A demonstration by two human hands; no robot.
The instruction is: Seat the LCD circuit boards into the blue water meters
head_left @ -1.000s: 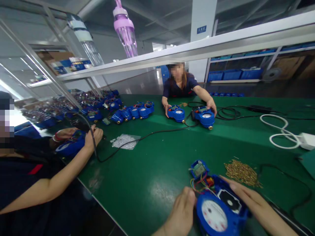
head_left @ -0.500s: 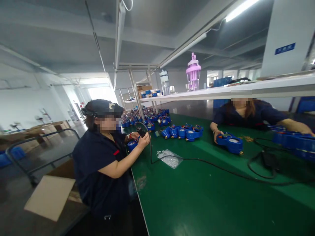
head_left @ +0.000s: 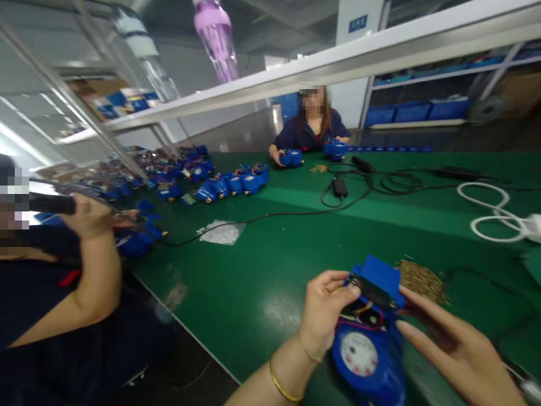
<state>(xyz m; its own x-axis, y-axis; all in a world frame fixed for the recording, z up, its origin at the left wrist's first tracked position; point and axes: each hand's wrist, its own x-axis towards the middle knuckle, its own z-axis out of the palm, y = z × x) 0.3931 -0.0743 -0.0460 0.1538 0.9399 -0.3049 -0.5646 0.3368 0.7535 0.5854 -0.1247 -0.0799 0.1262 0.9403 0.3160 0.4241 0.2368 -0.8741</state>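
Farthest left of the hands, a co-worker [head_left: 29,304] holds a dark tool [head_left: 53,204] raised; nearer, ahead and to the left of the hands, a bag [head_left: 222,232] of clear bits lies on the desk [head_left: 262,276], with a row of blue meters [head_left: 236,185] beyond it. The left hand [head_left: 325,307] is closed, thumb against fingers, on the near left edge of a blue box [head_left: 382,276]. The meter [head_left: 367,355] lies between the hands, dial towards the wearer, coloured wires showing between it and the box. The step looks like turning or seating the box at the meter's far end; the next move seems to call for guiding the wires in without pinching them. The dial's printing is too blurred to read, as are the characters on a blue sign [head_left: 358,23] far beyond the hands. Past the box is a pile [head_left: 422,282] of small brass-coloured bits. The right hand [head_left: 459,338] is half open along the box's right side, fingers spread; how firmly it grips cannot be told. A white cable [head_left: 486,217] loops ahead of it.
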